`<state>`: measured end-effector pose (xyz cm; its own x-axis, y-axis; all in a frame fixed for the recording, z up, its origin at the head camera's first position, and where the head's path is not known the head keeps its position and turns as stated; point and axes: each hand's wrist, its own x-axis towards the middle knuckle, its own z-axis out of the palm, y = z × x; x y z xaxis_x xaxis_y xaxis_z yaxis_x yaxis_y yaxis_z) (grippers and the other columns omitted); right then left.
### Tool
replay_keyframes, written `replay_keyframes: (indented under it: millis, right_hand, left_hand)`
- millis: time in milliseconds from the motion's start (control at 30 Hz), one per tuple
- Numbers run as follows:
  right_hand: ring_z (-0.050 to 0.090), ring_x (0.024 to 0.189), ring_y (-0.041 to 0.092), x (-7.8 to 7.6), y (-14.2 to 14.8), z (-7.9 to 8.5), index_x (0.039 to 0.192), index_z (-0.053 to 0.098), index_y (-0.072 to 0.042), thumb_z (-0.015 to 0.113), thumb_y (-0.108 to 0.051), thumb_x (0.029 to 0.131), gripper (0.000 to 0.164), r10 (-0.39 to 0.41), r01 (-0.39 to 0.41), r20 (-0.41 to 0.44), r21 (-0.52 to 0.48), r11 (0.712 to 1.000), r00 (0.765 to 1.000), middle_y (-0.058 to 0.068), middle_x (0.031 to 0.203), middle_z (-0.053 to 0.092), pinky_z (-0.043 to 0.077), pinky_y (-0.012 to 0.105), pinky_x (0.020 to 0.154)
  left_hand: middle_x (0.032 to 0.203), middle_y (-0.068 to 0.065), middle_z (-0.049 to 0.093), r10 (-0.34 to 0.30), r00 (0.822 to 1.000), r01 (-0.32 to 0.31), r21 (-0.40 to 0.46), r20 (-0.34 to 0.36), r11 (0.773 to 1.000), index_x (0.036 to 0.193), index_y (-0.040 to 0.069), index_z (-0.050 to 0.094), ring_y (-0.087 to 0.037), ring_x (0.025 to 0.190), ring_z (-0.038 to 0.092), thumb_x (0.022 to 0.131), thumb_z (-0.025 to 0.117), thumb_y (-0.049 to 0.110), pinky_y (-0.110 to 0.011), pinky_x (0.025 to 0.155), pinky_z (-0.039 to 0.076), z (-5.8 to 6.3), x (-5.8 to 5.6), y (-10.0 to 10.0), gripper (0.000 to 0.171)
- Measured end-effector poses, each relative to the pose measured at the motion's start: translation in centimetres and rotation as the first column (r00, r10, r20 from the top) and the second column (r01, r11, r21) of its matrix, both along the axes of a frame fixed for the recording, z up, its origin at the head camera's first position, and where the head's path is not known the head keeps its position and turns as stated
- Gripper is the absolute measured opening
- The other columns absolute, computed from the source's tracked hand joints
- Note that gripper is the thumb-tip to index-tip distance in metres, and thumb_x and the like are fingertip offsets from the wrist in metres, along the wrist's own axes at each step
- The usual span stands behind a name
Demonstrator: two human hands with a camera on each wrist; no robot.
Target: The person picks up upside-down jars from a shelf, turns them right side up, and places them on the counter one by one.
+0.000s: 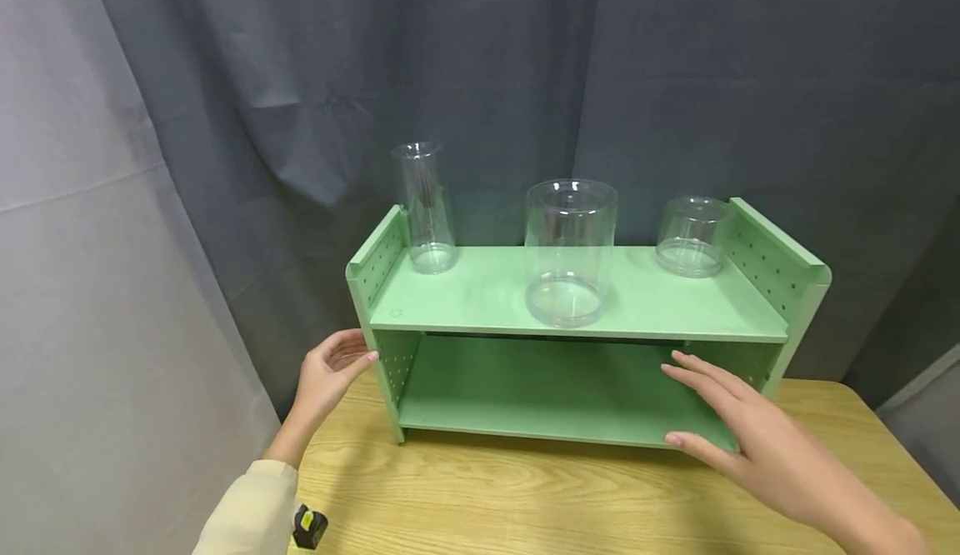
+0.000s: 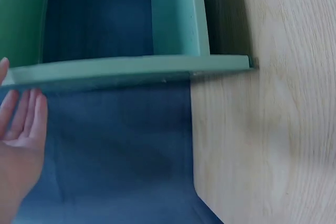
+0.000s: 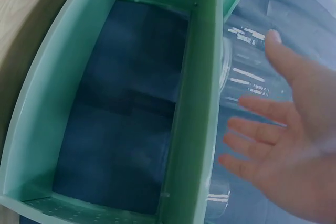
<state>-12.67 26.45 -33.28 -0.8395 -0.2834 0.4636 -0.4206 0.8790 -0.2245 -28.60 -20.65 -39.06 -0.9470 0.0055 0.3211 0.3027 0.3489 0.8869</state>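
On the table stands a green two-tier shelf [image 1: 480, 388]. My left hand [image 1: 326, 376] is at its left side panel [image 2: 131, 65], thumb tip right at the front edge and fingers loosely bent along the outer face. In the left wrist view those fingers [image 2: 32, 116] look nearly straight. My right hand [image 1: 765, 438], fingers spread and holding nothing, hovers before the shelf's right end. The top board carries three clear cylinders: a tall narrow one [image 1: 429, 205] at left, a large wide one [image 1: 570, 255] near the front middle, and a short one [image 1: 692, 238] at right.
The wooden table [image 1: 480, 497] extends in front of the shelf and to its right. A dark grey curtain [image 1: 480, 80] hangs close behind, and a lighter cloth [image 1: 112, 288] hangs at the left. A small black device [image 1: 309, 527] sits by the left sleeve.
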Motion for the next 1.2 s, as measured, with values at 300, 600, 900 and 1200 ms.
replay_keyframes:
  millis: [300, 600, 900, 1200]
  right_hand:
    - [0.042, 0.104, -0.013, 0.3, -0.1, 3.5, 0.141, 0.045, -0.027, 0.077, -0.029, 0.08, 0.069, 0.169, -0.169, -0.029, -0.002, 0.986, 0.985, -0.001, 0.141, 0.051, 0.038, 0.01, 0.061]
    - [0.05, 0.108, -0.014, 0.0, 1.0, 6.8, 0.137, 0.047, -0.031, 0.075, -0.032, 0.082, 0.062, 0.224, -0.222, -0.008, 0.113, 0.968, 0.974, -0.013, 0.137, 0.052, 0.038, 0.001, 0.08]
    - [0.05, 0.113, -0.009, -1.2, 1.8, 8.2, 0.13, 0.052, -0.032, 0.072, -0.038, 0.084, 0.05, 0.187, -0.185, 0.009, 0.188, 0.964, 0.982, -0.019, 0.128, 0.056, 0.042, 0.005, 0.082]
    - [0.065, 0.101, 0.01, -2.6, 2.9, 8.2, 0.119, 0.06, -0.032, 0.072, -0.038, 0.084, 0.038, 0.13, -0.14, 0.066, 0.194, 0.971, 0.989, -0.019, 0.118, 0.063, 0.052, 0.024, 0.083]
  left_hand:
    - [0.094, 0.02, 0.066, -0.093, 0.994, 0.09, 0.059, 0.054, 0.994, 0.121, -0.005, 0.059, 0.004, 0.091, 0.064, 0.085, 0.073, 0.014, -0.013, 0.085, 0.053, 0.2, -0.9, -1.5, 0.044]
    - [0.088, 0.024, 0.066, -0.072, 0.981, 0.044, 0.153, 0.181, 0.987, 0.122, -0.002, 0.058, 0.006, 0.089, 0.063, 0.085, 0.072, 0.013, -0.011, 0.085, 0.05, 0.3, -1.5, -1.1, 0.042]
    - [0.088, 0.025, 0.065, -0.062, 0.977, 0.035, 0.136, 0.202, 0.99, 0.125, -0.003, 0.056, 0.006, 0.09, 0.061, 0.086, 0.071, 0.014, -0.01, 0.085, 0.049, 0.3, -1.4, -1.0, 0.046]
    - [0.087, 0.025, 0.064, -0.079, 0.974, 0.054, 0.119, 0.212, 0.991, 0.125, -0.005, 0.055, 0.007, 0.088, 0.061, 0.086, 0.071, 0.013, -0.011, 0.083, 0.049, 0.4, -1.4, -0.9, 0.046]
